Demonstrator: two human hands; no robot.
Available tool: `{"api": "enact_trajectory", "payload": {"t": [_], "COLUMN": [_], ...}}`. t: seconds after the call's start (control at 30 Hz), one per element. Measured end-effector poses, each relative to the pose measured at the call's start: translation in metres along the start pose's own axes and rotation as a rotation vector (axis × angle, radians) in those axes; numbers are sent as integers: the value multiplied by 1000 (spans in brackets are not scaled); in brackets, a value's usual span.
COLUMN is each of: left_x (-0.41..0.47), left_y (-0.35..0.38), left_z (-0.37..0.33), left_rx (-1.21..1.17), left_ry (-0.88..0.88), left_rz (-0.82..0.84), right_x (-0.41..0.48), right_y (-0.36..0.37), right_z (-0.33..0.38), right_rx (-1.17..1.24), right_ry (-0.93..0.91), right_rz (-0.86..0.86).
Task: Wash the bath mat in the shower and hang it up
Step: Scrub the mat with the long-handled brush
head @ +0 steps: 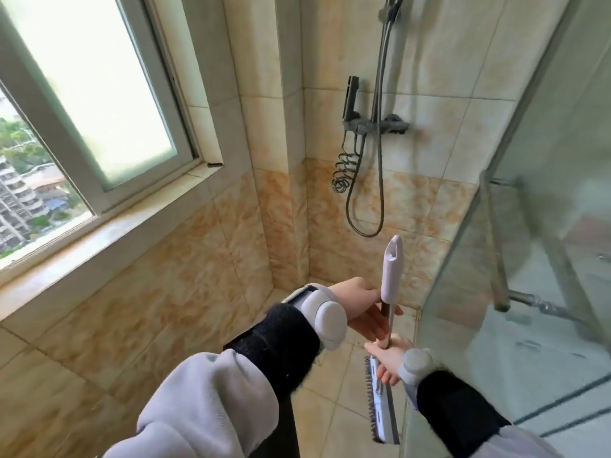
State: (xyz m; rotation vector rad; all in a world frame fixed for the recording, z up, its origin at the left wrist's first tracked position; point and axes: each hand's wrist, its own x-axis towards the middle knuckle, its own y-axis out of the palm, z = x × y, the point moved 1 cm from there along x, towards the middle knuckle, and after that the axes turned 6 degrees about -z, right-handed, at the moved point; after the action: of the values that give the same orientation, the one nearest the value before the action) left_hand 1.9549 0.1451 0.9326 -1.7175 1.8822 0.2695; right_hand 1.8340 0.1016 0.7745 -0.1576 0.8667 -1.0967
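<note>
A long-handled scrub brush [392, 276] stands nearly upright in front of me, white handle up, its bristled head [380, 401] down near the floor. My left hand [363, 309] lies against the metal shaft just below the white grip, palm open, fingers fairly straight. My right hand [390, 358] grips the shaft lower down, just above the brush head. No bath mat shows in this view.
The shower mixer [380, 125] with its hose [367, 206] and a side sprayer [351, 97] hangs on the tiled wall ahead. A glass shower door [529, 259] with a metal handle [496, 246] stands at right. A window [82, 110] and sill [99, 239] are at left.
</note>
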Motion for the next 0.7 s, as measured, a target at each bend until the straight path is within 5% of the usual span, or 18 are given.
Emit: {"api": "enact_trajectory", "payload": {"t": [0.27,0.7], "left_x": [-9,7], "left_y": [73,233], "left_z": [2,29], "left_rx": [400,1067], "left_ry": [152,475], "left_rz": [291,370], "right_x": [-48,-106], "right_y": [-26,-49], "right_z": [-75,-229], "right_rx": [-57,-31], "right_ry": [113,441], "right_rz": [-31,-78]}}
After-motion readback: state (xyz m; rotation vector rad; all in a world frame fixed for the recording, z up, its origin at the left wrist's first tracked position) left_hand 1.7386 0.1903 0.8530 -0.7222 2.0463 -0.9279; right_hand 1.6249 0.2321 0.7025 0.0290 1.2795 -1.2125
